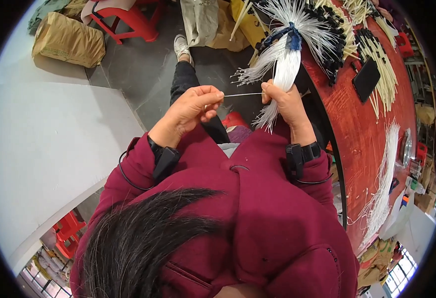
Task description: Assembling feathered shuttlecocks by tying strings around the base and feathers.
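My right hand (288, 103) grips a thick bundle of white cords (283, 69) around its middle; the bundle is bound near its far end with a dark blue band (293, 39), and frayed ends fan out above and below my fist. My left hand (194, 105) pinches the end of one thin white strand (243, 94), which runs taut from its fingertips across to the right hand. Both hands are held over my lap, just left of the red table's edge. Dark bands sit on both wrists over maroon sleeves.
A round red table (357, 134) lies to the right, carrying rows of pale cords with black tips (377, 59), a flat black object (366, 79) and loose white strands (384, 179). A red stool (133, 20), a brown sack (69, 39) and a white board (49, 149) stand left.
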Available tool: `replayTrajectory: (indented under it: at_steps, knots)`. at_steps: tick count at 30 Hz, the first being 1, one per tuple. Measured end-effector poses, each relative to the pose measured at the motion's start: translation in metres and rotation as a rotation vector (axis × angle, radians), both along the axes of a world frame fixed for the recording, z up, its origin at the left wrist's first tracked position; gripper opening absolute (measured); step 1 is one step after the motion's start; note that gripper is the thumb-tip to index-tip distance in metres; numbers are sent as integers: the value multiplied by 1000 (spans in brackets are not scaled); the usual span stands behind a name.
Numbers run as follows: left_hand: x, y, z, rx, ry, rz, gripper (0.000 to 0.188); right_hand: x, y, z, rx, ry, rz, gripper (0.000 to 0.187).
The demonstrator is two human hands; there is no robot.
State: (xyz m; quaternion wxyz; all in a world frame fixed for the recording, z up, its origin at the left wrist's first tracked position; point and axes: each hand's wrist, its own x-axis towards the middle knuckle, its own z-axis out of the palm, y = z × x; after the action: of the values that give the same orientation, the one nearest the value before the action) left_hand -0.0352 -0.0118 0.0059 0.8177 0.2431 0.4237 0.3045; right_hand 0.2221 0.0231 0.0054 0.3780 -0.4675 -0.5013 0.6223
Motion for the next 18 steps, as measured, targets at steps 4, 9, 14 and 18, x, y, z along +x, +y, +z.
replayTrajectory:
  at_steps: [4,9,14,18]
  knots:
    - [2,0,-23,355,441,-120,15,0,0,2,-1,-45,15,24]
    - [10,7,-36,556,622,-6,18,0,1,1,2,-91,31,22]
    - [1,5,-2,55,139,78,17,1,0,-3,14,-34,-4,22]
    - [7,1,13,50,117,169,17,-2,-1,-3,-4,57,-3,22]
